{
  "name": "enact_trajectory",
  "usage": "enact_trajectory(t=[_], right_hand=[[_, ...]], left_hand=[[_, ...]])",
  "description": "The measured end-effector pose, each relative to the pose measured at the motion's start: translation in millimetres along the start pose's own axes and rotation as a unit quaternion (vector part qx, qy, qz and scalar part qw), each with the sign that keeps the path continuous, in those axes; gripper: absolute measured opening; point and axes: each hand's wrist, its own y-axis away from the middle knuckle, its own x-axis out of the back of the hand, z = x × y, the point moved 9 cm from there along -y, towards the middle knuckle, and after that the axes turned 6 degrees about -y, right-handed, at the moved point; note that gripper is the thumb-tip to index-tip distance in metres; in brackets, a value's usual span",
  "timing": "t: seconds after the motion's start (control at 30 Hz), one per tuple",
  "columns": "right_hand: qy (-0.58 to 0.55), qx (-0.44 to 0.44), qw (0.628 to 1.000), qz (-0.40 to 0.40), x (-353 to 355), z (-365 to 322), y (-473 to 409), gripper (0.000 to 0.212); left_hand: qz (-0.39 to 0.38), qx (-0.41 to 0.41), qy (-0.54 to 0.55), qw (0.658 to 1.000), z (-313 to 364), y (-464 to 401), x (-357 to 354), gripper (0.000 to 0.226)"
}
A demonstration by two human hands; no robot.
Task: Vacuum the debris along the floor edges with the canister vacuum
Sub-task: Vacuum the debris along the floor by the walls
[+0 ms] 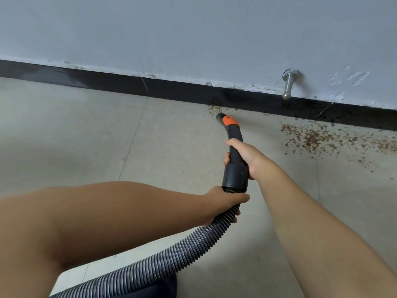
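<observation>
My right hand (pixel 247 157) grips the dark curved vacuum handle (pixel 234 166), whose orange-banded nozzle end (pixel 221 116) points at the floor close to the black baseboard (pixel 176 90). My left hand (pixel 223 204) holds the ribbed grey hose (pixel 150 266) just below the handle's collar. A small patch of brown debris (pixel 213 109) lies right at the nozzle tip by the baseboard. A wider scatter of brown debris (pixel 315 138) spreads over the tiles to the right. The dark canister body (pixel 159 289) shows partly at the bottom edge.
A metal door stop (pixel 287 84) sticks out of the pale wall (pixel 193 35) above the baseboard, right of the nozzle. Beige floor tiles (pixel 75 136) stretch to the left. My bare knee (pixel 64 222) fills the lower left.
</observation>
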Motion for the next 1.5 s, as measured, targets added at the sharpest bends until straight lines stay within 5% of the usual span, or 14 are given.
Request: enact_trajectory(t=[0.1,0.4,1.03,1.3,1.5], right_hand=[[-0.027,0.001,1.0,-0.002,1,6,1,0.024],[0.053,0.136,0.975,0.165,76,-44,12,0.026],[0.163,0.107,0.977,0.088,-17,-50,-29,0.031],[0.159,0.106,0.973,0.127,16,-45,-10,0.029],[0.199,0.097,0.972,0.074,-10,-31,-10,0.03]], left_hand=[[0.033,-0.017,-0.01,0.999,-3,-3,2,0.024],[0.007,-0.024,-0.052,0.998,27,-23,-43,0.031],[0.085,-0.028,0.044,0.995,19,-31,20,0.023],[0.036,-0.026,0.032,0.999,16,-23,-7,0.024],[0.066,-0.017,0.063,0.996,0,-16,-7,0.023]])
